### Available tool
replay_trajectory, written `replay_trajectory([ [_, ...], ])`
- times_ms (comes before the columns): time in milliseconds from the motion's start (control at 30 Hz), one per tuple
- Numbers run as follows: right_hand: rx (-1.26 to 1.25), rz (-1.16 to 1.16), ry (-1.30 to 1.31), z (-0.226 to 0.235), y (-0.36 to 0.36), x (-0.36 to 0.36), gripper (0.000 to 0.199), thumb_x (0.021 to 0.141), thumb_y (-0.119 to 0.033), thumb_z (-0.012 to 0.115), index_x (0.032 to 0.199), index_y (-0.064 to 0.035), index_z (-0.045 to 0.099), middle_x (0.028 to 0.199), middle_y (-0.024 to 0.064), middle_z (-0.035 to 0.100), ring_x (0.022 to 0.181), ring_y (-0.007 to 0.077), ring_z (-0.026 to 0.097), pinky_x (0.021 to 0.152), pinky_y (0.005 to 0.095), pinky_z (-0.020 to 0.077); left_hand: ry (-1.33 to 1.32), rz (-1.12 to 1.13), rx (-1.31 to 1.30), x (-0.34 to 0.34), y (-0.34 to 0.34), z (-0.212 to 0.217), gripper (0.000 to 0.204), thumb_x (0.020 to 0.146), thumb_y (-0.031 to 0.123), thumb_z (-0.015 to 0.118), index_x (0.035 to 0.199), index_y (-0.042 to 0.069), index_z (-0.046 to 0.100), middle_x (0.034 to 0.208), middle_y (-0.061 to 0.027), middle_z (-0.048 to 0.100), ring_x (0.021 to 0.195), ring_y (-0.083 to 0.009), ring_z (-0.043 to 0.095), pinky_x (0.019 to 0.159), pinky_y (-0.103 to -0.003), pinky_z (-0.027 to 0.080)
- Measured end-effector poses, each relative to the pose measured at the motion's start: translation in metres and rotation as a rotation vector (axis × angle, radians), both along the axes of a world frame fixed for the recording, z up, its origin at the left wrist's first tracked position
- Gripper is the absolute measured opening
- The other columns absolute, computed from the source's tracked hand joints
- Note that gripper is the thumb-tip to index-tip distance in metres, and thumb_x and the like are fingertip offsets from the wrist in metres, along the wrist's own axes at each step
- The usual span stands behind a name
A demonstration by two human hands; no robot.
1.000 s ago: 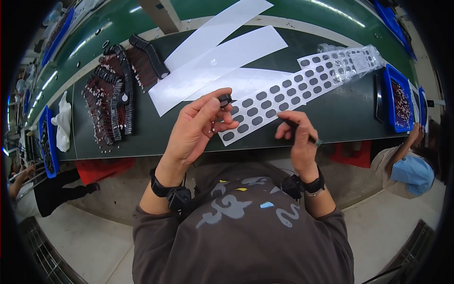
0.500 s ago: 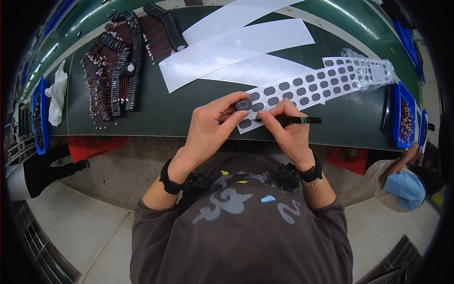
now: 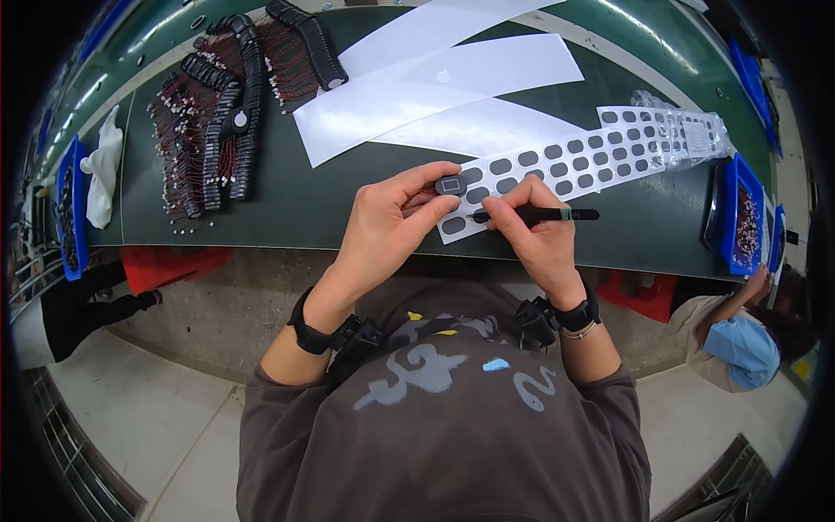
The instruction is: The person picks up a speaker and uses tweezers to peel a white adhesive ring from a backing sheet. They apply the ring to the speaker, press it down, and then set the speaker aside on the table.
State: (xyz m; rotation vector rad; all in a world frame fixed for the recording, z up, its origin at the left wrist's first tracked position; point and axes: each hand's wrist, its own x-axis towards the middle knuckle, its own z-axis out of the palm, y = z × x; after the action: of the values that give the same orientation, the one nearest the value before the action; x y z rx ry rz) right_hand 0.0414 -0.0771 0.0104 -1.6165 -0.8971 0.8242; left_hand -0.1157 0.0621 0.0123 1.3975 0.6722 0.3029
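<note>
My left hand point(image 3: 391, 213) pinches a small black oval part point(image 3: 451, 185) between thumb and fingers, its face with a pale rectangular outline turned up. In my right hand point(image 3: 535, 230) is a pair of slim black tweezers point(image 3: 565, 214), held like a pen. Their tip points left, close to the near end of a white sheet of dark grey oval stickers point(image 3: 574, 165). Whether the tip touches the sheet or holds a sticker is too small to tell. The sheet lies under both hands and stretches to the right.
Rows of black parts with red and black wires point(image 3: 248, 104) lie at the left. White backing strips point(image 3: 435, 87) cover the back middle. Clear plastic wrap point(image 3: 691, 139) lies over the sheet's far end. Blue bins point(image 3: 738, 213) stand at right and left; another person point(image 3: 739, 344) is at right.
The tweezers and my right hand have shifted slightly right. The part stays in my left hand, and the view has moved a little.
</note>
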Motion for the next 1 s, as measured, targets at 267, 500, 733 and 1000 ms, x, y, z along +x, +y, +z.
replay_trajectory([
  [267, 0.044, 0.073, -0.105, -0.002, -0.006, 0.001, 0.013, 0.089, -0.003, 0.070, 0.082, -0.0018, 0.059, 0.076, 0.0035, 0.064, 0.067, 0.0073, 0.060, 0.063, 0.0203, 0.0468, 0.006, -0.012, 0.011, 0.000, 0.002, 0.004, 0.032, 0.091, 0.002, 0.066, 0.123, -0.003, 0.063, 0.100, -0.0046, 0.069, 0.091, -0.0066, 0.064, 0.082, -0.020, 0.051],
  [500, 0.265, -0.254, 0.296, 0.012, 0.000, -0.008, 0.018, 0.098, -0.013, 0.062, 0.084, -0.0065, 0.052, 0.075, 0.0036, 0.062, 0.062, 0.0075, 0.057, 0.056, 0.0192, 0.0437, -0.059, 0.014, 0.074, -0.003, 0.001, -0.004, 0.032, 0.090, 0.002, 0.067, 0.122, -0.002, 0.064, 0.094, -0.0069, 0.071, 0.088, -0.0078, 0.067, 0.078, -0.022, 0.054],
  [733, 0.169, -0.251, 0.417, -0.002, 0.018, 0.005, 0.022, 0.100, -0.022, 0.060, 0.084, -0.0091, 0.051, 0.075, 0.0033, 0.061, 0.061, 0.0062, 0.056, 0.054, 0.0180, 0.0428, -0.119, 0.021, -0.091, -0.003, 0.002, -0.002, 0.035, 0.090, 0.000, 0.063, 0.125, -0.003, 0.061, 0.092, -0.0082, 0.070, 0.088, -0.0105, 0.069, 0.080, -0.023, 0.055],
  [1000, 0.169, -0.225, 0.387, -0.005, 0.022, 0.002, 0.023, 0.100, -0.023, 0.061, 0.084, -0.0093, 0.052, 0.074, 0.0029, 0.062, 0.060, 0.0057, 0.055, 0.054, 0.0180, 0.0435, -0.078, -0.017, -0.103, -0.002, 0.008, 0.001, 0.036, 0.089, -0.001, 0.061, 0.125, -0.003, 0.061, 0.092, -0.0079, 0.070, 0.087, -0.0111, 0.069, 0.079, -0.023, 0.056],
])
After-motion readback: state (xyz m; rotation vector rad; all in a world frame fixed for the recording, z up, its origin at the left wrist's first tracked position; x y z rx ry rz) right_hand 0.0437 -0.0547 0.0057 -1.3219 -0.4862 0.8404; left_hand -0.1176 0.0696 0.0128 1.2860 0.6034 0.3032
